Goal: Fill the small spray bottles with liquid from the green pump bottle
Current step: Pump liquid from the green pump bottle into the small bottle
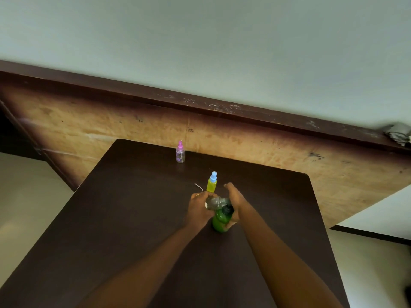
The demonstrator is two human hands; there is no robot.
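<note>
The green pump bottle (219,221) stands on the dark table (138,218), its black pump head under my right hand (233,200), which wraps around the bottle's top. My left hand (198,207) holds a clear small spray bottle (214,202) tilted sideways against the pump's nozzle. Just beyond my hands stands a small bottle (211,182) full of yellow-green liquid with a blue cap. Farther back, near the table's far edge, a clear bottle (180,152) with a pink cap stands upright.
A thin white dip tube (198,187) lies on the table left of the blue-capped bottle. A worn wooden board (244,141) rises behind the table. Some crumpled grey cloth (398,133) sits on its ledge at far right.
</note>
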